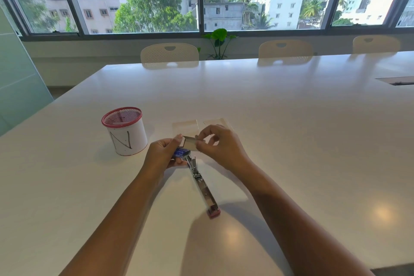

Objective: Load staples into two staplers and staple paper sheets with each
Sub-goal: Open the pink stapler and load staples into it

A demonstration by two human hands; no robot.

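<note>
Silvery metal is showing on the stapler (202, 186), which is lying opened flat on the white table (291, 130), its long channel exposed and a small reddish cap at the near end. The left hand (162, 152) is closing around a small blue staple box (182, 153), and the right hand (216, 143) is pinching with thumb and fingertips a flat grey strip of staples (190, 142) just at the box mouth. I think the person is taking one strip out for loading. It is better to keep the strip straight and press lightly, because the glued staples are breaking easily. Two pale, thin paper sheets (186, 125) are lying just behind the hands. A mesh cup (124, 133) with red rim is standing at the left. A second stapler I cannot find.
</note>
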